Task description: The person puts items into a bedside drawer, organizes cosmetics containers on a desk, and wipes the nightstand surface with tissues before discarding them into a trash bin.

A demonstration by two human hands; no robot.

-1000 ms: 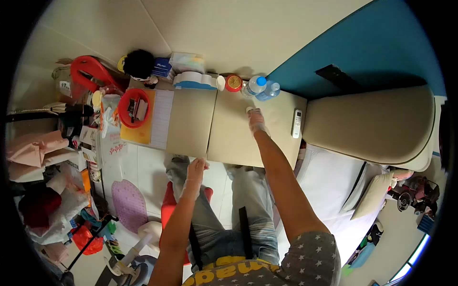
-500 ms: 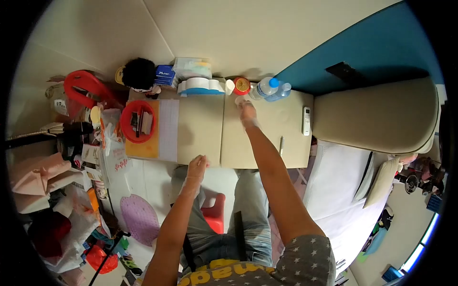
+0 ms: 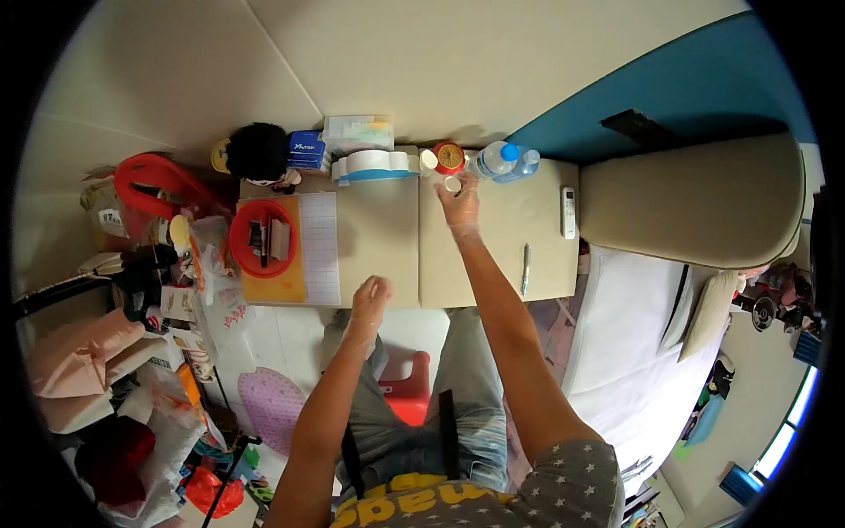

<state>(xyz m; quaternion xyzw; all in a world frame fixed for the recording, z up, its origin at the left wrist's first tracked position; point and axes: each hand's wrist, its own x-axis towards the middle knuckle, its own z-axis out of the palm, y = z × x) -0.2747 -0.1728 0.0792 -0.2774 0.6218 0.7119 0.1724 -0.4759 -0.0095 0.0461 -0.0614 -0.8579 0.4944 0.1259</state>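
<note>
My right hand (image 3: 460,209), in a clear thin glove, reaches to the back of the table. Its thumb and fingers close around a small white round cup (image 3: 452,184). Just behind it stand another white cup (image 3: 428,162) and a red can (image 3: 450,157) with a gold top. Two clear bottles with blue caps, a nearer bottle (image 3: 493,159) and a slimmer bottle (image 3: 522,165), are to the right of my fingers. My left hand (image 3: 371,304), also gloved, hovers at the table's front edge with fingers curled in and nothing visible in them.
On the beige table (image 3: 378,238) lie a red basket (image 3: 236,239) holding small items, a gridded paper (image 3: 320,251), a pen (image 3: 526,268) and a white remote (image 3: 569,213). A white-and-blue cloud-shaped box (image 3: 377,167) stands at the back. Below is a red stool (image 3: 408,393).
My right hand has shifted slightly, its fingers now spread to both sides of the small white cup. The left hand has moved little. The whole view has shifted slightly.
</note>
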